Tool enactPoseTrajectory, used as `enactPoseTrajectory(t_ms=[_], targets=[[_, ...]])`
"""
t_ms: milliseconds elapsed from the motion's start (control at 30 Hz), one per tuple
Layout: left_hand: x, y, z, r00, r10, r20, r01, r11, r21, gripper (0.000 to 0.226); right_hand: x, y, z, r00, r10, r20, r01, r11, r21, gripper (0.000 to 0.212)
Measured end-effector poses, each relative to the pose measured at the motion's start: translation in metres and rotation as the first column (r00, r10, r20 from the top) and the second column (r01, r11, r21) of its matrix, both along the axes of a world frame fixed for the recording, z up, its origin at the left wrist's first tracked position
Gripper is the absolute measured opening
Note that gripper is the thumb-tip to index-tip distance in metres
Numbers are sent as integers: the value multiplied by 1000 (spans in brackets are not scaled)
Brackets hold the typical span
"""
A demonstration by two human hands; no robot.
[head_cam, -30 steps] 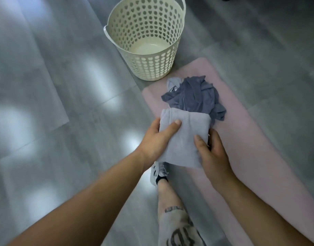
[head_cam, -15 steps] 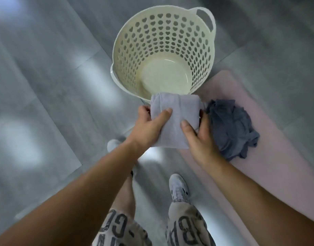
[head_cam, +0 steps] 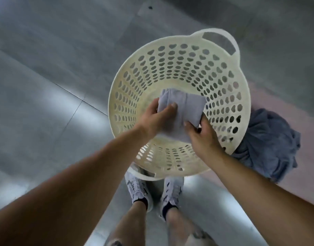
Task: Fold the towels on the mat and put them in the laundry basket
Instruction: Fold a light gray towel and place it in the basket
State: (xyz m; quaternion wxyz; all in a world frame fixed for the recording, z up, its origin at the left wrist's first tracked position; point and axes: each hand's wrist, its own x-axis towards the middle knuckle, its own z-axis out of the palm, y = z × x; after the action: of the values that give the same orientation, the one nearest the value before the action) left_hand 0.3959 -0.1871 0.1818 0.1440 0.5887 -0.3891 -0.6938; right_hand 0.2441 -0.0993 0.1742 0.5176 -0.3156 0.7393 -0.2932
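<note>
1. While both hands held it, the folded pale-grey cloth towel [head_cam: 185, 110] hung inside the mouth of the round cream perforated plastic laundry basket [head_cam: 245, 96].
2. The left hand [head_cam: 157, 120] pinched its left edge; the right hand [head_cam: 203, 138] gripped its near right corner.
3. Placing seemed the step in hand; the next move called for lowering it flat and then letting go.
4. A crumpled dark blue-grey towel [head_cam: 269, 144] lay unfolded on the pink mat [head_cam: 309, 125], beside the basket's right rim.

Grey floor [head_cam: 46, 86] carries laundry basket [head_cam: 170, 68], pink mat [head_cam: 280, 100], shoes [head_cam: 138, 190].
</note>
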Motion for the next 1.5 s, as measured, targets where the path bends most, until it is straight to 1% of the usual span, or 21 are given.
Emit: enactPoseTrajectory(t_ms=[100, 167, 233, 300, 400, 467, 567, 600, 667, 733, 800, 900, 1033, 1100, 1167, 1267, 1367, 1500], targets=[[-7, -28, -48, 989, -11, 146, 18, 999, -47, 58, 6, -25, -44, 998, -31, -46, 32, 999, 23, 37], [-8, -39, -85, 977, 6, 212, 7, 998, -61, 62, 8, -39, -76, 997, -34, -64, 37, 998, 57, 47], [-12, -52, -118, 974, -9, 224, 20, 999, -46, 61, 6, -49, -109, 996, -36, -84, 41, 997, 60, 55], [-13, -67, -152, 975, -29, 222, 46, 996, -71, 62, 7, -58, -145, 996, -40, -80, 44, 998, 49, 60], [-18, -85, -195, 956, -125, 266, 164, 978, -132, 69, 8, -62, -186, 995, -88, -40, 90, 995, 35, 61], [-20, -96, -221, 926, -196, 322, 251, 958, -139, 64, 9, -68, -209, 993, -114, -15, 114, 993, -6, 58], [-23, -114, -256, 919, -241, 313, 296, 945, -142, 61, 9, -85, -241, 986, -169, 2, 169, 985, -37, 54], [-25, -118, -265, 916, -247, 314, 304, 941, -146, 63, 10, -92, -251, 984, -181, -4, 180, 983, -46, 60], [-24, -125, -283, 906, -267, 328, 333, 928, -164, 71, 10, -103, -269, 982, -183, -35, 181, 982, -59, 81], [-21, -131, -301, 900, -279, 334, 350, 921, -173, 75, 10, -107, -285, 984, -152, -93, 146, 987, -72, 95], [-20, -135, -308, 874, -326, 359, 407, 896, -177, 68, 10, -108, -296, 983, -115, -146, 107, 992, -65, 97], [-18, -140, -322, 841, -378, 388, 473, 862, -184, 59, 12, -106, -310, 979, -112, -170, 102, 993, -66, 95], [-20, -143, -330, 837, -385, 388, 484, 853, -198, 63, 15, -106, -323, 973, -125, -195, 104, 988, -113, 92], [-22, -145, -331, 831, -367, 418, 486, 844, -226, 66, 16, -109, -328, 973, -142, -181, 118, 984, -135, 90], [-25, -148, -332, 818, -356, 452, 500, 828, -254, 65, 16, -113, -333, 972, -152, -179, 125, 981, -150, 84], [-28, -153, -333, 775, -370, 512, 528, 824, -204, 65, 14, -117, -341, 973, -144, -179, 117, 981, -154, 75], [-32, -153, -322, 715, -386, 582, 557, 818, -143, 69, 7, -115, -334, 972, -103, -209, 86, 992, -90, 67], [-41, -150, -270, 622, -333, 709, 567, 816, -114, 62, -4, -93, -288, 928, -1, -373, 30, 997, 74, 68]])
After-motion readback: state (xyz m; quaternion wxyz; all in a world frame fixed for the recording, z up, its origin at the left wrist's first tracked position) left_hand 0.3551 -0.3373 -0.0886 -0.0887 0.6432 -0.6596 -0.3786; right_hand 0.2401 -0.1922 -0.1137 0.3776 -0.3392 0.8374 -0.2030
